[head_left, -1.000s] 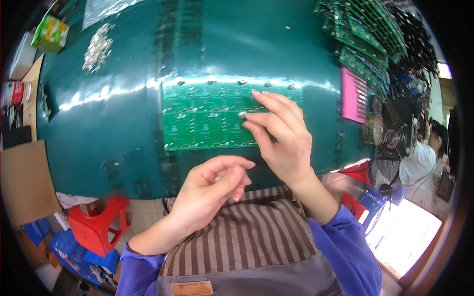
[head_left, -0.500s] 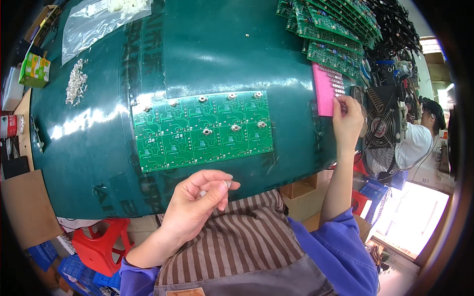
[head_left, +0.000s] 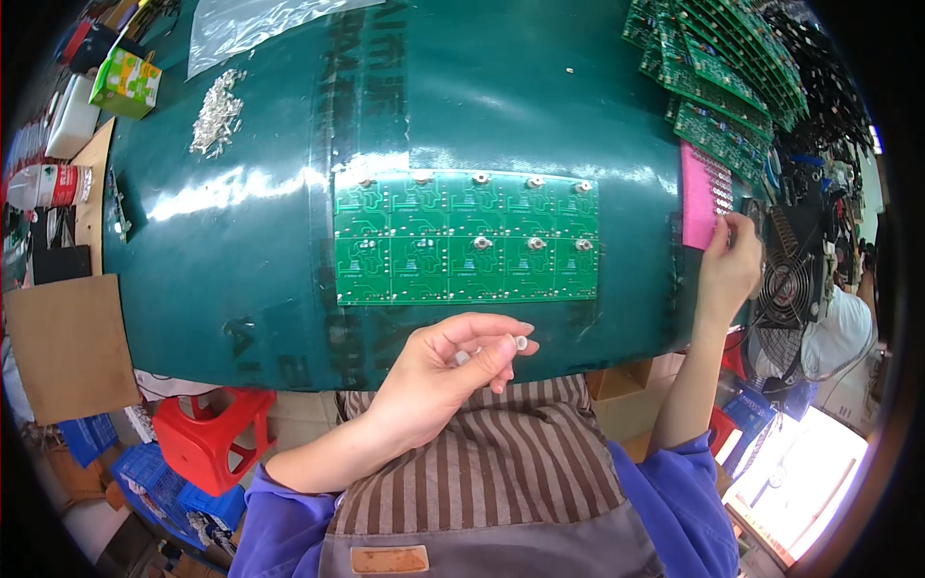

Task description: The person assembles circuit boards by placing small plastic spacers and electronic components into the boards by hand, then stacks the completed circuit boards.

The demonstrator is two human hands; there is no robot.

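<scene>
A green circuit board panel (head_left: 416, 275) lies flat on the table, with small round metal components (head_left: 482, 244) standing along its far row and on the right part of its near row. Just in front of it, my left hand (head_left: 434, 371) pinches a small white plastic piece (head_left: 521, 343) between thumb and forefinger; more white shows inside the curled fingers. Over to the right, my right hand (head_left: 732, 265) has its fingertips together at the near end of a pink foam block (head_left: 696, 207) carrying rows of similar components. Whatever those fingertips grip is hidden.
Populated circuit boards (head_left: 718, 77) are stacked at the far right, near a black fan (head_left: 788, 289). At the far left lie a pile of small whitish parts (head_left: 218, 114), a clear plastic bag (head_left: 260, 27) and a green carton (head_left: 125, 84). A red stool (head_left: 207, 443) stands below left.
The view has shifted, so the table and board appear further right and more level. My right hand stays at the pink foam; my left still pinches the white piece.
</scene>
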